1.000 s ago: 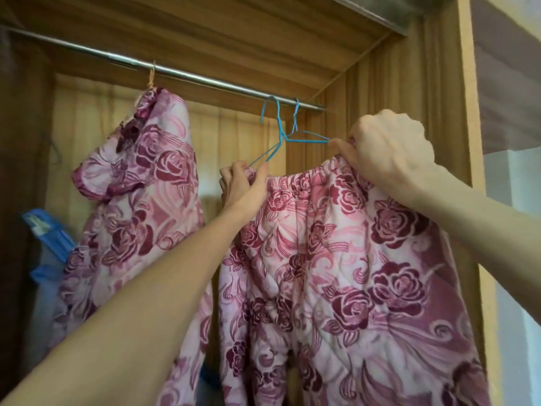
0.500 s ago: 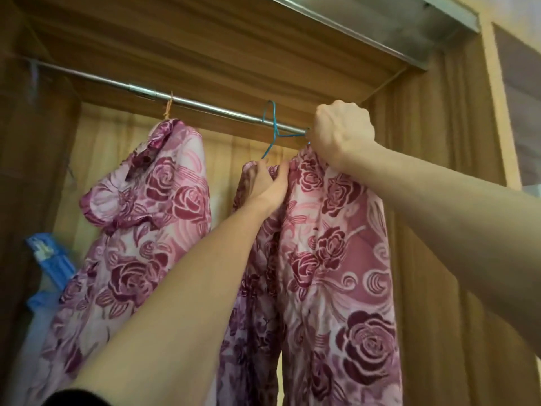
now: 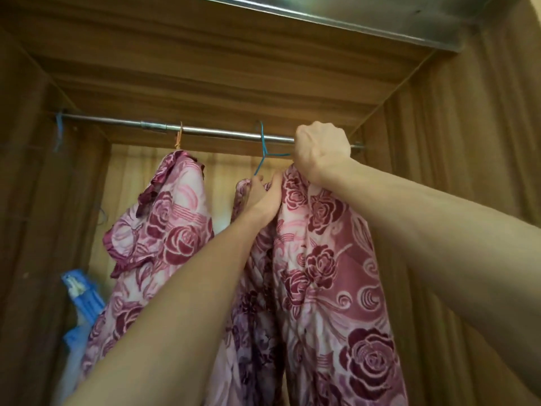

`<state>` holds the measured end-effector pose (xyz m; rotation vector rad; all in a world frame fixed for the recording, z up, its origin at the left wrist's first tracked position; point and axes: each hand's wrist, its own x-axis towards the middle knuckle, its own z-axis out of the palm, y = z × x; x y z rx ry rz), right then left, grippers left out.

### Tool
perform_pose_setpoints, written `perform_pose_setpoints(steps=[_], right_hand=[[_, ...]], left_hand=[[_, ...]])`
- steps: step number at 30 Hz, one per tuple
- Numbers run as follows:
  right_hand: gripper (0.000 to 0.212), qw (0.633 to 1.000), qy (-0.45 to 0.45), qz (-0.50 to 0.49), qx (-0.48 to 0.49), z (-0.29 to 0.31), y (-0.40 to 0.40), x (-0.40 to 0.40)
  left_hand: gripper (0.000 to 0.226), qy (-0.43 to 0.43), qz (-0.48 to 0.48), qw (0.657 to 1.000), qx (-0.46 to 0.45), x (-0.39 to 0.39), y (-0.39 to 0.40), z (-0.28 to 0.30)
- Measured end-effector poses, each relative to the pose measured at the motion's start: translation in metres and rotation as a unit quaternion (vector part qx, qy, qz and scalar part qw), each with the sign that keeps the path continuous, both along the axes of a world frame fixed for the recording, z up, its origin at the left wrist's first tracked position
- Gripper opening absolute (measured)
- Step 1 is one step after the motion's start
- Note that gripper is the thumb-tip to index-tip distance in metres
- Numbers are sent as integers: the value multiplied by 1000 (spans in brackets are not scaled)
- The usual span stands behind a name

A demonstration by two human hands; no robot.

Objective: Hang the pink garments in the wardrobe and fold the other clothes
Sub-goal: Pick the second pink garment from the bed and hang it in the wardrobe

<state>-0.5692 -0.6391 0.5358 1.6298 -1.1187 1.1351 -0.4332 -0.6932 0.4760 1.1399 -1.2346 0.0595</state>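
Observation:
A pink garment with dark red roses (image 3: 325, 259) hangs from a blue wire hanger (image 3: 265, 153), whose hook sits over the metal wardrobe rail (image 3: 219, 132). My right hand (image 3: 320, 150) grips the garment's top edge at the hanger's right end, just under the rail. My left hand (image 3: 263, 194) pinches the fabric at the hanger's left end. A second pink rose garment (image 3: 164, 230) hangs further left on the rail from an orange hanger hook (image 3: 178, 139).
The wooden wardrobe side wall (image 3: 456, 171) stands close on the right, another panel on the left. A blue plastic item (image 3: 82, 294) sits low at the left inside the wardrobe. A blue cord (image 3: 59, 130) hangs at the rail's left end.
Both hands lifted the garment up and inward; the blue hanger's hook now sits on the rail. The fabric hangs narrower, bunched between my hands. My view tilted upward.

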Motion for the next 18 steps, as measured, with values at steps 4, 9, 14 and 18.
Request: perform_pose_setpoints(steps=[4,9,14,18], right_hand=[[28,998,-27,42,44,-18,-15,3],[40,997,-25,53,51,-31,-19,2],[53,998,-23,42,35,-45,-8,-2],[51,992,-44,114,17,-70,2,-10]], left_hand=[[78,-31,8,999,43,13,7,-9],[80,-55,23,996,71,25,16,-21],[75,-75,11,996,43,25,37,-35],[59,-108,-5,994,-1,20,50,-63]])
